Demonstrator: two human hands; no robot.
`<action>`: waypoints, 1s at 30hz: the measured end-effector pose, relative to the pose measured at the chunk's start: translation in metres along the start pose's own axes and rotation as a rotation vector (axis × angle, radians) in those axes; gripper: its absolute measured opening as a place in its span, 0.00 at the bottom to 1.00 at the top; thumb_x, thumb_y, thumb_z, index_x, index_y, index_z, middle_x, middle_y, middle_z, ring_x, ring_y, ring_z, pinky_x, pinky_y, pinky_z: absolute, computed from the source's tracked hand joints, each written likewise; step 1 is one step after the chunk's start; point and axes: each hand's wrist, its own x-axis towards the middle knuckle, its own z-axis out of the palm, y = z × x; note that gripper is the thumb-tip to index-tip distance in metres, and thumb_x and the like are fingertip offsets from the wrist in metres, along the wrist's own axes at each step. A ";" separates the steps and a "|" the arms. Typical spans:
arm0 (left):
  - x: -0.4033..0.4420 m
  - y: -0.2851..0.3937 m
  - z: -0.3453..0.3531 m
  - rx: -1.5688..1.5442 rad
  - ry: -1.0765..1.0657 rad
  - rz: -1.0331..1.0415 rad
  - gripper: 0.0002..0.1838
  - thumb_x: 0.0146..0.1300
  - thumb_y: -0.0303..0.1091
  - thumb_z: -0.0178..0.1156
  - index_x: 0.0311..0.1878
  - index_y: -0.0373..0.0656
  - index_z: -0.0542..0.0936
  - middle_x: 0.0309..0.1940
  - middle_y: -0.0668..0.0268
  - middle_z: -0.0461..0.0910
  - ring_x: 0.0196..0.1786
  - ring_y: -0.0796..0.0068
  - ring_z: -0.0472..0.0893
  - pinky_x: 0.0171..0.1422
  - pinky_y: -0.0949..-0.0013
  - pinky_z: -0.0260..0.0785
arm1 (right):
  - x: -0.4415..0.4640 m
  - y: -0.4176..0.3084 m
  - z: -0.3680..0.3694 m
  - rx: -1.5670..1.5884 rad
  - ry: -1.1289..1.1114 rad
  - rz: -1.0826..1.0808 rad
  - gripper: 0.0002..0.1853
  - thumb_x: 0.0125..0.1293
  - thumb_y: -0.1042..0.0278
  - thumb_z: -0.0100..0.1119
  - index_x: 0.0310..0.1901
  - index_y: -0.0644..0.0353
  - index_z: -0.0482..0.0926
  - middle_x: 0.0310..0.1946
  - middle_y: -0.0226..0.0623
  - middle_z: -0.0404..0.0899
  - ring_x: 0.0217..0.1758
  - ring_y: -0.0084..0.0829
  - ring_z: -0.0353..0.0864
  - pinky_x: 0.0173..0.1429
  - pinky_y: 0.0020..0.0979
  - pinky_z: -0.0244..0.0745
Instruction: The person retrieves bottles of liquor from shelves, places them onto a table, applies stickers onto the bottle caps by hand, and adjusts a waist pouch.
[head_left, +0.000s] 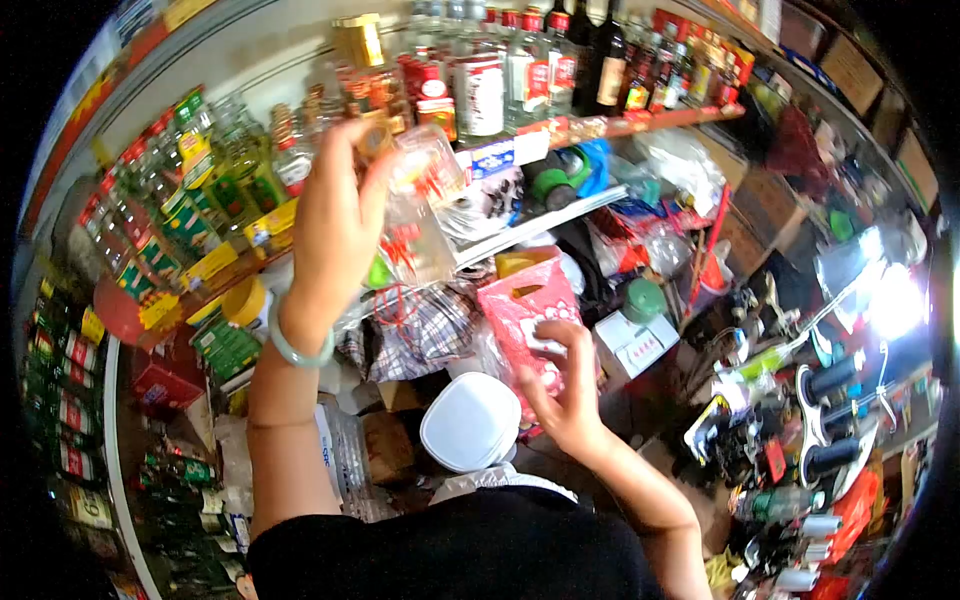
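Holding a clear container [418,240] up in left hand [335,230], w/ grip closed near its top end, in front of the bottle shelf [640,122]. Can't tell if bottle or box, b/c too blurry; can see red marks on its shiny, see-thru side. Can't make out left fingertips well, b/c blurry too. Wearing a smooth, pale, round bangle [300,345] on left wrist.

Reaching w/ right hand [565,400] over a pink bag [515,300], w/ bent, spread fingers and a loose, open grip. Can't tell if touching it. Can see white flower shapes on the bag, but only in part, b/c partly covered by right hand.

Can see a crinkly checked cloth [425,330] under the container, and nearer the black top [450,550] a smooth white squarish lid or seat [470,422] w/ round corners; can't tell which.

Up high, can see clear glass bottles [480,90] w/ red caps, some cut off at the edge. At far left, can see dark bottles [75,420] fading into black. At far right, can't make out much of the jumble [765,440] near a v. bright light [897,300].
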 end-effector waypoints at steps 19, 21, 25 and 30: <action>-0.233 0.325 0.187 -0.891 -1.071 0.236 0.11 0.68 0.41 0.60 0.46 0.47 0.77 0.36 0.58 0.82 0.41 0.53 0.82 0.43 0.54 0.72 | -0.269 0.022 -0.173 -0.274 0.360 0.795 0.33 0.60 0.55 0.72 0.62 0.59 0.67 0.47 0.55 0.81 0.48 0.52 0.84 0.51 0.43 0.78; -0.253 0.364 0.200 -0.942 -1.167 0.253 0.09 0.67 0.40 0.61 0.44 0.46 0.78 0.34 0.57 0.83 0.39 0.54 0.84 0.40 0.56 0.73 | -0.308 0.020 -0.187 -0.354 0.471 0.846 0.31 0.61 0.56 0.71 0.60 0.59 0.69 0.47 0.51 0.81 0.49 0.49 0.84 0.54 0.40 0.77; -0.287 0.441 0.227 -0.995 -1.395 0.230 0.11 0.65 0.41 0.62 0.41 0.45 0.78 0.28 0.58 0.84 0.32 0.54 0.85 0.36 0.54 0.75 | -0.375 0.024 -0.218 -0.577 0.618 0.874 0.27 0.54 0.59 0.74 0.52 0.62 0.74 0.44 0.49 0.81 0.46 0.46 0.83 0.52 0.39 0.76; -0.316 0.524 0.262 -1.004 -1.254 0.573 0.14 0.64 0.43 0.62 0.37 0.41 0.77 0.25 0.53 0.82 0.30 0.51 0.84 0.34 0.53 0.75 | -0.446 0.046 -0.247 -0.753 1.022 1.228 0.22 0.51 0.62 0.76 0.43 0.62 0.77 0.35 0.47 0.84 0.42 0.47 0.84 0.48 0.40 0.77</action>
